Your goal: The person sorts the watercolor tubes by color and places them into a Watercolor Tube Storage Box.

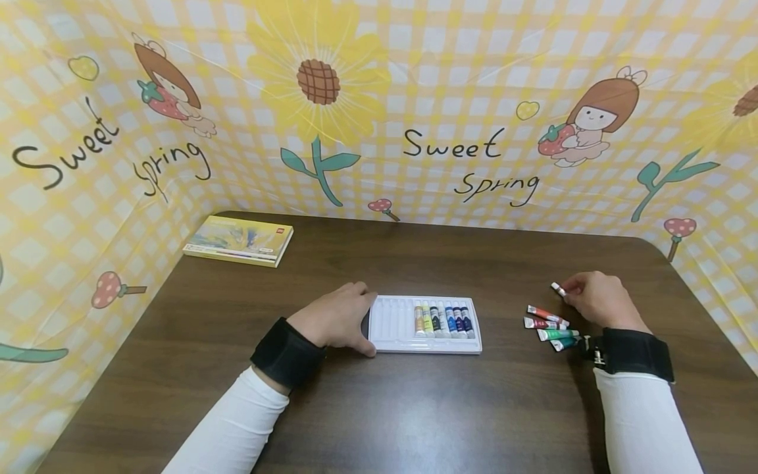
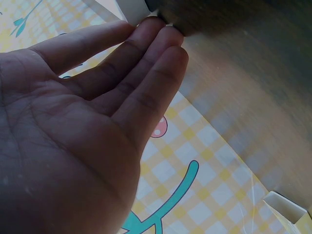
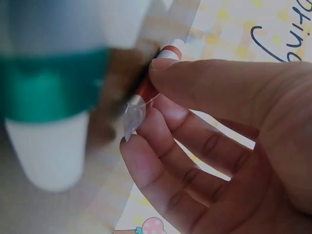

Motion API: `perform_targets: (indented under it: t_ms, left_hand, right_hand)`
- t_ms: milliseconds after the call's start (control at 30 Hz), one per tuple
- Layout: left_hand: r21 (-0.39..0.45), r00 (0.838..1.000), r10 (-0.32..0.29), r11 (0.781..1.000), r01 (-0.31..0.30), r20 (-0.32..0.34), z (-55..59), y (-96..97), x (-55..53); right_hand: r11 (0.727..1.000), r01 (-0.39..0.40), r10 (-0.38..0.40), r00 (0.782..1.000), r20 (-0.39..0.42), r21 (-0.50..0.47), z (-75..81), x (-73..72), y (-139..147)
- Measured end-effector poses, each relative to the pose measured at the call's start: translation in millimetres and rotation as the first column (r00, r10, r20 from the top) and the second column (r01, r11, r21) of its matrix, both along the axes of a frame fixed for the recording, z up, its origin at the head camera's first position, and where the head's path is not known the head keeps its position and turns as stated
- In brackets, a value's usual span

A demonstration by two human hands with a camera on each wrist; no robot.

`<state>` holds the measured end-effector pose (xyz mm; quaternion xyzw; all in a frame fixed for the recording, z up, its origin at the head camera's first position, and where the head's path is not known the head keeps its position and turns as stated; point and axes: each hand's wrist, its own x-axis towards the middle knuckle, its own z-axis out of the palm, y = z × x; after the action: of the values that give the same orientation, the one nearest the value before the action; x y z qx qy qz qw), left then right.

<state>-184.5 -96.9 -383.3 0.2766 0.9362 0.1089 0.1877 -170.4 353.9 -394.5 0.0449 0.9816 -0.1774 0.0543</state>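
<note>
Green tube [image 3: 53, 87] (blurred); right hand [image 1: 604, 299] pinches brown tube [image 3: 146, 90].

We see a flat yellow box [image 1: 239, 238] lying at the far left of the brown wood-grain tabletop [image 1: 355, 408], and behind it a yellow-and-white checked cloth [image 1: 450, 59] printed with sunflowers [image 1: 318, 82].

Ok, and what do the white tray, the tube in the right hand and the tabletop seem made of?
White tray: probably moulded plastic, slightly glossy, going by its shaped slots.
Tube: likely soft plastic, smooth; its flattened end looks see-through.
Tabletop: wood or wood-look laminate, satin, with brown grain and a soft reflection.
</note>
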Motion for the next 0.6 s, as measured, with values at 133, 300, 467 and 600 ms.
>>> perform_targets:
  t_ms: [133,300,467,600]
  left_hand:
    - [0.002,1.0,0.0,1.0,0.0,0.003,0.5,-0.3,0.4]
    - [0.006,1.0,-0.003,1.0,0.003,-0.002,0.3,-0.6,0.3]
    - [0.009,1.0,-0.01,1.0,0.01,-0.01,-0.5,-1.0,0.1]
    - [0.005,1.0,-0.005,1.0,0.006,-0.005,-0.8,-0.9,-0.2]
  right_hand:
    - [1.0,0.005,-0.005,1.0,-0.004,0.002,0.0,-0.2,-0.3]
    - [1.0,0.003,-0.002,1.0,-0.022,0.01,-0.6,-0.9,-0.2]
    - [1.0,0.01,-0.01,1.0,-0.023,0.003,-1.7,-1.6,-1.0]
    - [1.0,0.003,-0.003,1.0,-0.029,-0.002,-2.5,-2.4,-4.8]
